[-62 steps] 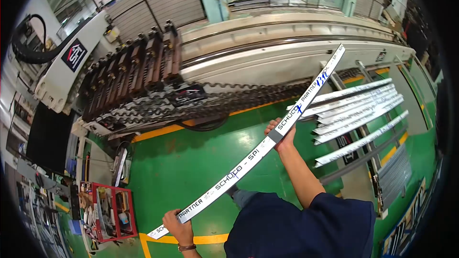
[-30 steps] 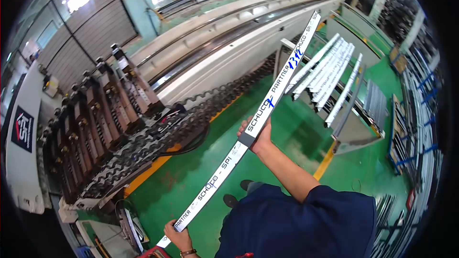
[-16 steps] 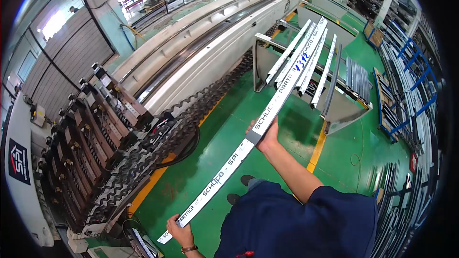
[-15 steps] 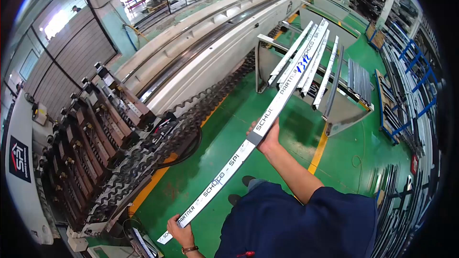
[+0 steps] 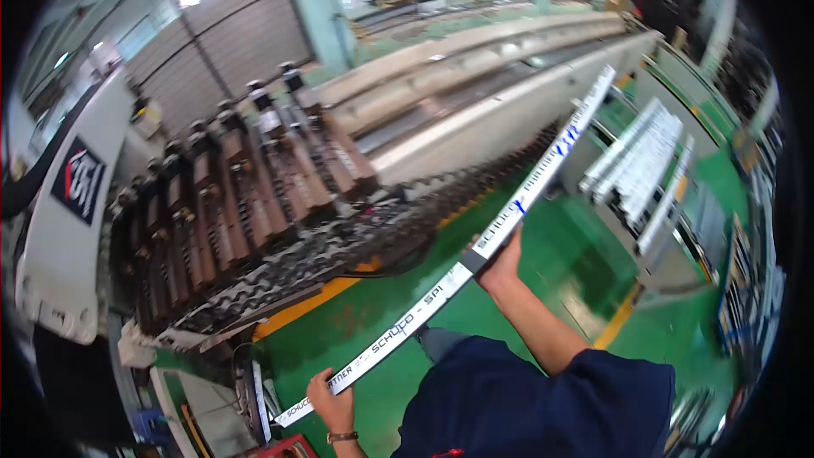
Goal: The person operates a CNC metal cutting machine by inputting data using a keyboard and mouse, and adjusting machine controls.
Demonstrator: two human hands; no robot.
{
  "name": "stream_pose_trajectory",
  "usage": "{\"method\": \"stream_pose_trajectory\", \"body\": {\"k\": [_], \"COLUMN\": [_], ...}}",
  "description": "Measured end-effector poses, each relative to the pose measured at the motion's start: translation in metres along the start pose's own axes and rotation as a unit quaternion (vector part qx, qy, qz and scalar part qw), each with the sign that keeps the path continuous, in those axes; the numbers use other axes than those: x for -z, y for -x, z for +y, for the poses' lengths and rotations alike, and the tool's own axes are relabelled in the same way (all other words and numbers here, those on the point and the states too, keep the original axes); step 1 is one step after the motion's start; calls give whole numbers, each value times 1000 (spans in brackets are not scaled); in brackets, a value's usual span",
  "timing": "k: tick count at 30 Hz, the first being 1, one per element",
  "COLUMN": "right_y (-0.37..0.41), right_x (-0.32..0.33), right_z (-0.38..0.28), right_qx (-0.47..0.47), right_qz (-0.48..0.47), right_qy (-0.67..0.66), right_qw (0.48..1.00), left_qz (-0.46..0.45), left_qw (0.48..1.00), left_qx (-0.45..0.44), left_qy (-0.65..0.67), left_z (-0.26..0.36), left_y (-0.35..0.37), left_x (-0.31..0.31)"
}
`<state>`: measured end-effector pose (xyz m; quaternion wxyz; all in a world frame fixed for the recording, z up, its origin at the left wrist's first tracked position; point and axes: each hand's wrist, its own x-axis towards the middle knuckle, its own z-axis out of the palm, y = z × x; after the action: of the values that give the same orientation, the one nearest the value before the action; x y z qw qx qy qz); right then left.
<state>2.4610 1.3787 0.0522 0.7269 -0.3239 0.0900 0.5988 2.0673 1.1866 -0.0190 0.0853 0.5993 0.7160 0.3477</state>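
Observation:
Both my hands hold a long, slim metal profile (image 5: 407,324) wrapped in white printed film, with blue handwritten marks on its far half. A dark bare band (image 5: 473,261) crosses it near the middle. My right hand (image 5: 504,265) grips it from beneath beside that band, the fingers partly hidden behind the profile. Near the lower end, my left hand (image 5: 333,405) is closed around it, thumb on the upper side. The profile slants from bottom left to upper right, its far end in front of the long machine bed (image 5: 500,106).
Brown clamp blocks (image 5: 246,195) stand in a row on the machine at left, above a wavy chain (image 5: 441,187). At right, similar white-wrapped profiles (image 5: 636,157) lie on a rack. A red object (image 5: 288,448) sits at the bottom near a control panel.
The view has swung left, so the machine and rack appear further right. The profile's far end has moved from over the racked profiles to their left. Both hands keep their hold.

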Motion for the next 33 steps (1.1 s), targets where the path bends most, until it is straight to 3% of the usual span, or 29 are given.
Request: {"method": "stream_pose_trajectory", "body": {"k": [2,3,4,7,11,12,13,15,16,18,19,20,22,24,30,33], "right_y": [-20,-33,-35,-52,-88,-95,-131,-180,-179,-167,-162,-161,-170,-187,-268,-301], "right_x": [-16,-23,-36,-83,-147,-165,-178,-218,-257,-324,-352,-371,-407,-438,-503,-546], "right_z": [42,64,87,156,234,241,251,253,239,223,224,219,236,265,347,408], "right_qx": [-8,-21,-34,-98,-132,-93,41,288,400,583,604,628,552,599,609,610], "right_qz": [-10,-62,-35,-64,-219,-263,-225,-154,-126,-179,-279,-312,-421,-405,-419,-401], "right_qy": [9,-7,21,14,51,69,181,351,408,467,471,583,675,650,638,647], "right_qw": [1000,998,999,993,965,958,957,878,811,640,579,410,248,237,218,220], "left_qz": [-19,-42,-36,-60,-63,-60,-56,-33,-22,7,11,16,9,17,-118,-56], "left_qw": [1000,999,997,993,992,992,993,992,991,989,991,990,989,987,973,969], "left_qx": [-9,-19,-71,-98,-97,-92,-89,-99,-104,-111,-107,-121,-131,-157,-191,-238], "left_qy": [11,-9,11,-4,-59,-61,-62,-69,-80,-93,-83,-73,-62,-31,-59,-43], "left_z": [23,28,38,47,20,10,0,-26,-38,-59,-58,-71,-77,-100,-191,-235], "left_y": [-43,-65,-92,-170,-268,-286,-309,-349,-369,-411,-433,-454,-500,-545,-712,-805], "left_x": [2,-4,-6,-29,-23,-13,-3,12,20,35,48,49,64,66,77,84]}}
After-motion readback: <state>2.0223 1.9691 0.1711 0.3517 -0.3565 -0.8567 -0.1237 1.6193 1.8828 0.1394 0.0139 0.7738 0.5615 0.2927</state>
